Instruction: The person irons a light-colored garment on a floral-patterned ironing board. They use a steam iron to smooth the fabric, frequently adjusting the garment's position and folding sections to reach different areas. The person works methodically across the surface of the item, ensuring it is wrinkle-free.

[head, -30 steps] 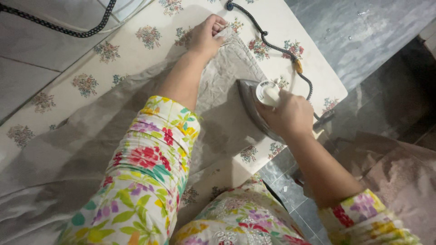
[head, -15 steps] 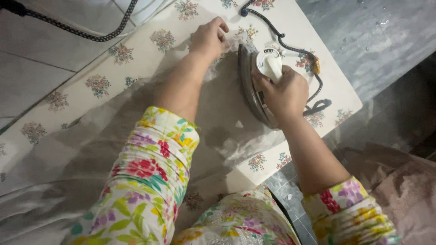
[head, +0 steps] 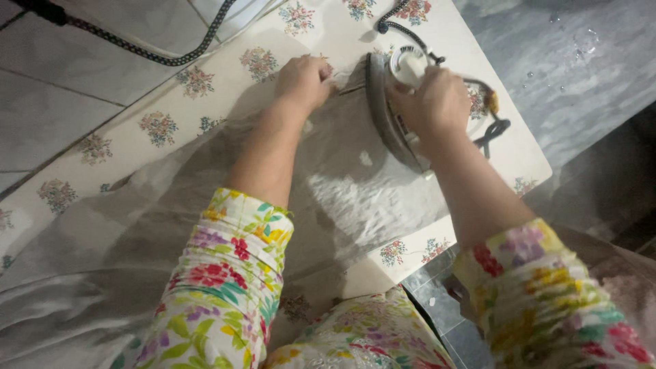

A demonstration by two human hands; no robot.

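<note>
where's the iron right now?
In the head view the iron sits upper centre-right, on the grey fabric near the far end of the floral board, gripped by the right hand, just right of the left hand.

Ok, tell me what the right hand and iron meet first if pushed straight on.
The right hand drives the iron toward the board's far end; first, probably, its own braided cord, looped just beyond the tip. Depth unclear.

A home, at an ironing spot. An ironing board [head: 225,75] with a flower-print cover carries a pale cloth [head: 342,198] and an electric iron [head: 396,109] with a braided cord [head: 150,51], set over a grey tiled floor [head: 41,116].
</note>
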